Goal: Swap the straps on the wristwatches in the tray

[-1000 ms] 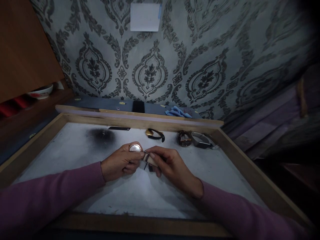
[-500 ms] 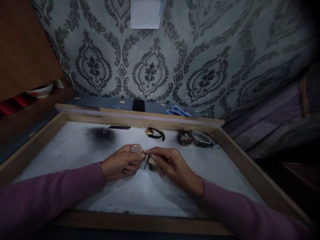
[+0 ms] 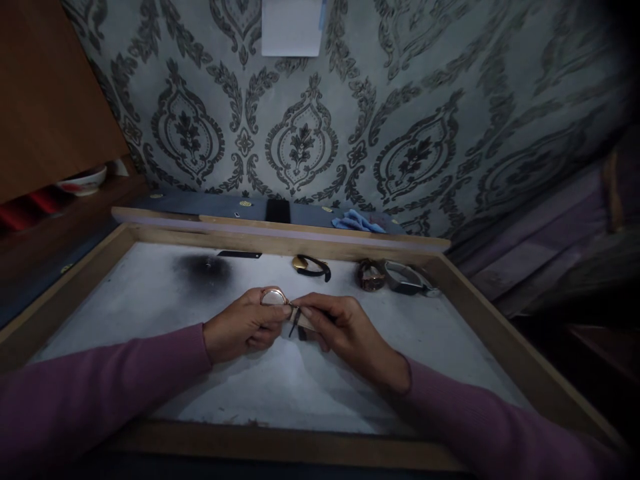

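A round wristwatch (image 3: 273,297) with a rose-gold rim is pinched in my left hand (image 3: 244,324), its disc catching the light and the thumb on its lower edge. My right hand (image 3: 347,328) meets it from the right, thumb and forefinger closed on the watch strap (image 3: 303,321) by the case. The strap looks beige on the side toward me, with a dark part hanging down between the hands. Whether strap and case are joined, I cannot make out; my fingers cover that spot.
Along the back of the wooden-framed white tray (image 3: 280,407) lie a black flat strip (image 3: 240,254), a gold watch with black strap (image 3: 311,267), a brown watch (image 3: 371,275) and a grey-strapped watch (image 3: 407,280). Behind the rim are a black phone-like slab (image 3: 278,211) and a blue cloth (image 3: 357,221).
The disc of the watch in my left hand has turned slightly and looks brighter. Both hands keep nearly the same place and grip.
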Action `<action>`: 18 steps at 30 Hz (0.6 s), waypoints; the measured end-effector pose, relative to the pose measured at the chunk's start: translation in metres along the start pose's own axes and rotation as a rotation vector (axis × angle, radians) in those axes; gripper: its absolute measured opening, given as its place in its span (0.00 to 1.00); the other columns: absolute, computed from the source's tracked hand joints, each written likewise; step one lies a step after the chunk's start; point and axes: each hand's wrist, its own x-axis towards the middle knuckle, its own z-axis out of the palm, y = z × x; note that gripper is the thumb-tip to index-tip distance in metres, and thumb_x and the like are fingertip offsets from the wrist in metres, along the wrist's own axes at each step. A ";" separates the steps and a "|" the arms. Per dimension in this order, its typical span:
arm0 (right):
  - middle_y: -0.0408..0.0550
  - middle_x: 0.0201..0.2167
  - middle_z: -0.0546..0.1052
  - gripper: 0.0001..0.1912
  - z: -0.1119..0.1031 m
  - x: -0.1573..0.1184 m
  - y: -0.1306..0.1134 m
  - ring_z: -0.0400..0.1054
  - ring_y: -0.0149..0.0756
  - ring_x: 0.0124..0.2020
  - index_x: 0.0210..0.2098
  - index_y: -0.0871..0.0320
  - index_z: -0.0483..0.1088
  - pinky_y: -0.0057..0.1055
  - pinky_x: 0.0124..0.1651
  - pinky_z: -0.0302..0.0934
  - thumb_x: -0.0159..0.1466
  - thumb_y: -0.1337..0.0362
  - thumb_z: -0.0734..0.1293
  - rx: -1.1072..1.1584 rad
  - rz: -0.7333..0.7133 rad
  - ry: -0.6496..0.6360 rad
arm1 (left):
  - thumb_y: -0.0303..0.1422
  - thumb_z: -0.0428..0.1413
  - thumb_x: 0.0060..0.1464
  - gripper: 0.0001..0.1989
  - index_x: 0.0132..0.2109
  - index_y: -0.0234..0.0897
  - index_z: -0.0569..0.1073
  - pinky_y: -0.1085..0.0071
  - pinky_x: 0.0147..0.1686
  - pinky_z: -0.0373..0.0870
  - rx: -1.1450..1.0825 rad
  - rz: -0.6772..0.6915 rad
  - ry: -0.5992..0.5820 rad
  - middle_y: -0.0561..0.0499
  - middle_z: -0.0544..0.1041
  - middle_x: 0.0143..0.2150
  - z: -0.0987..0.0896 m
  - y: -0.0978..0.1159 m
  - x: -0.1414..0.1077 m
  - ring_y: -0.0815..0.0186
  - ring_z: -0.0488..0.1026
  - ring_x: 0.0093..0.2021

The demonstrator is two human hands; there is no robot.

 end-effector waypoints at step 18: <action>0.37 0.16 0.62 0.14 0.001 -0.003 -0.001 0.54 0.24 0.15 0.41 0.63 0.74 0.23 0.18 0.51 0.65 0.63 0.60 0.050 0.094 0.009 | 0.29 0.58 0.47 0.13 0.28 0.39 0.58 0.79 0.15 0.36 0.003 -0.021 -0.024 0.64 0.53 0.16 0.001 0.008 0.000 0.80 0.43 0.14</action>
